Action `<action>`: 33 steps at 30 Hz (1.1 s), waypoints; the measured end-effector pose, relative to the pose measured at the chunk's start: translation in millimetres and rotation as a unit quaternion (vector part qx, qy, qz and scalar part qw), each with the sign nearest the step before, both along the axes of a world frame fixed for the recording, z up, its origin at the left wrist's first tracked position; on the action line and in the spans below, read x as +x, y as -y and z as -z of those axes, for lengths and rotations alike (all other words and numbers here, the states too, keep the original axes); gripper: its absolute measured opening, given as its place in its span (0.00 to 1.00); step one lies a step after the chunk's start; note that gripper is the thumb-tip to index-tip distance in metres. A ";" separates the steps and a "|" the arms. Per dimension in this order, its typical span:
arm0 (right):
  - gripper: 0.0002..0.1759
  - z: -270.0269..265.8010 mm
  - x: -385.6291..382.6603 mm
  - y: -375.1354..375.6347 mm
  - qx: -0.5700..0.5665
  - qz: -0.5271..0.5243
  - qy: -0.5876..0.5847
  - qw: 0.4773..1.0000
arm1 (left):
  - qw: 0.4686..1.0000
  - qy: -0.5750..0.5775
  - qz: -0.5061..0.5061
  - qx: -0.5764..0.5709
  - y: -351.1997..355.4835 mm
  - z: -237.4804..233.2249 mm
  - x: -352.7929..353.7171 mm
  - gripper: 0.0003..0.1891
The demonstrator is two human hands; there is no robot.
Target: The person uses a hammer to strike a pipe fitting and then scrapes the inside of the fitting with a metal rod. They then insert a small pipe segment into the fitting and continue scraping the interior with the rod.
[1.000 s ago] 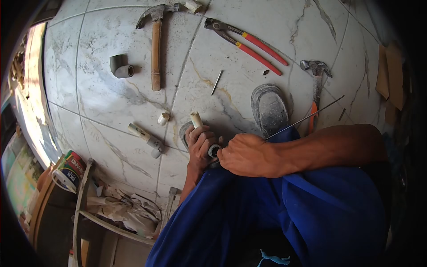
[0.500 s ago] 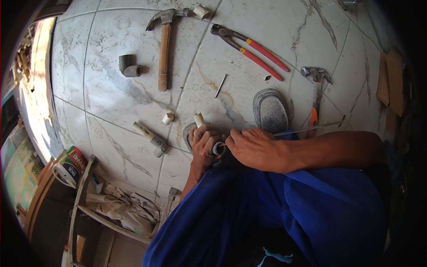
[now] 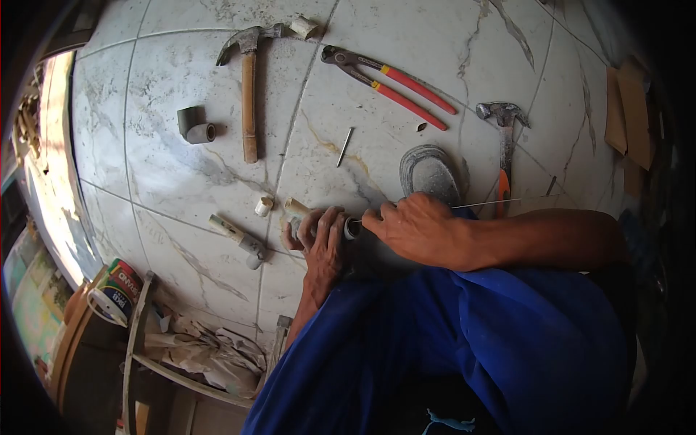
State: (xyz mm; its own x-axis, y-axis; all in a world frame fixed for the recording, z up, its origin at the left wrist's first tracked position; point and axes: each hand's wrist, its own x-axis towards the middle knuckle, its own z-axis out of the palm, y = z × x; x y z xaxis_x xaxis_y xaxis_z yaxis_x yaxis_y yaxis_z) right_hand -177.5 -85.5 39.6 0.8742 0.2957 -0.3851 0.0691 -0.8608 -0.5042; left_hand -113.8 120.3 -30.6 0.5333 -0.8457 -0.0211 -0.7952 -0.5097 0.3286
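My left hand point(image 3: 323, 238) is wrapped around a grey pipe fitting point(image 3: 352, 229), its round open end turned towards my right hand. A cream pipe stub point(image 3: 296, 207) sticks out beyond my left fingers. My right hand point(image 3: 415, 230) is closed on a long thin metal blade point(image 3: 487, 204), which runs out behind the fist to the right. The blade's front end meets the fitting's mouth, and my right knuckles are close beside that opening. Both hands are low over the floor in front of my blue-clad knees.
On the tiled floor point(image 3: 174, 72) lie a wooden-handled hammer point(image 3: 249, 109), red-handled pincers point(image 3: 406, 94), a smaller hammer point(image 3: 506, 145), a nail point(image 3: 344, 147), a grey elbow point(image 3: 196, 127), a pipe with an elbow point(image 3: 235, 238) and a short pipe piece point(image 3: 264, 206). A can point(image 3: 119, 286) stands left.
The view has shifted slightly. My left hand has turned the fitting, so its cream stub now leans further left. My right hand keeps its hold on the blade, which now looks narrower.
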 end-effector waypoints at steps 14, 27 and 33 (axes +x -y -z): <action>0.12 17.6 7.2 -39.6 -0.034 -0.044 0.098 0.994 | 0.993 -0.001 -0.084 0.087 -23.5 -32.8 5.6 0.20; 0.15 15.9 0.5 -42.8 -0.071 -0.099 0.097 0.988 | 0.930 -0.215 0.025 0.297 -29.2 -68.4 32.4 0.18; 0.13 9.6 -2.7 -33.8 -0.053 -0.144 0.124 0.980 | 0.899 -0.323 0.014 0.296 -39.4 -64.3 30.3 0.15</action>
State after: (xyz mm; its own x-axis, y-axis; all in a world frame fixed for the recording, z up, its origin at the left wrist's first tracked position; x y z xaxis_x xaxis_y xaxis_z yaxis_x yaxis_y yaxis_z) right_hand -180.2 -51.7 30.0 0.8306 0.5144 -0.2135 0.4263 -0.8339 -0.3505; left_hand -83.5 159.8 33.7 0.2274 -0.5964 -0.7698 -0.5508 -0.7307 0.4034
